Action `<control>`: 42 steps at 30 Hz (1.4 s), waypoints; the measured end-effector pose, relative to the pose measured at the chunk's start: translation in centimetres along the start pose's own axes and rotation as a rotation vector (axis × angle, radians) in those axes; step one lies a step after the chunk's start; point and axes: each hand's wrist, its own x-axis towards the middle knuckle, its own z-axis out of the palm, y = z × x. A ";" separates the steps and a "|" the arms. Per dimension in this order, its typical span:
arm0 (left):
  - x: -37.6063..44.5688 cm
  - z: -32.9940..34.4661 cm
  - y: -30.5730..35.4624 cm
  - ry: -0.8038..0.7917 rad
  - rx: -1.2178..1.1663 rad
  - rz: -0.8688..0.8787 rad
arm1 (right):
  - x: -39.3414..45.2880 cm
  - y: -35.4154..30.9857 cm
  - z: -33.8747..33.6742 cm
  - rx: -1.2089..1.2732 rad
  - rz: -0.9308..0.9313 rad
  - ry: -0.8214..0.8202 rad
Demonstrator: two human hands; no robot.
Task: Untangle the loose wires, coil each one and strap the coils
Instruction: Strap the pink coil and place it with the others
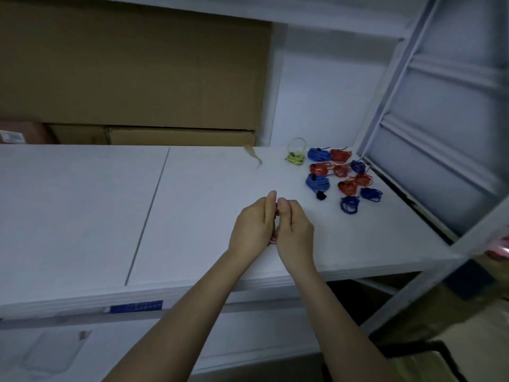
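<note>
Left hand (pixel 252 227) and right hand (pixel 294 230) pinch a small red wire coil (pixel 276 213) between curled fingers, its axis hidden, above the white table (pixel 206 202).

you're in a storeroom: white metal racking (pixel 429 86), stacked cardboard boxes (pixel 132 64) behind the shelf (pixel 82 216) (dim light).

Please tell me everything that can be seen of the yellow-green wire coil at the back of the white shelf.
The yellow-green wire coil is a small bundle of thin wire, which looks plastic-coated. It lies flat on the white shelf, at the far left of the group of coils. One loose loop stands up behind it. A dark spot sits on its middle; whether that is a strap I cannot tell. It touches only the shelf; the nearest blue coil lies apart to its right.
</note>
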 end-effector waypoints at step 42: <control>13.5 15.7 2.7 0.183 -0.413 -0.359 | 23.6 10.7 -15.1 -0.003 -0.254 -0.702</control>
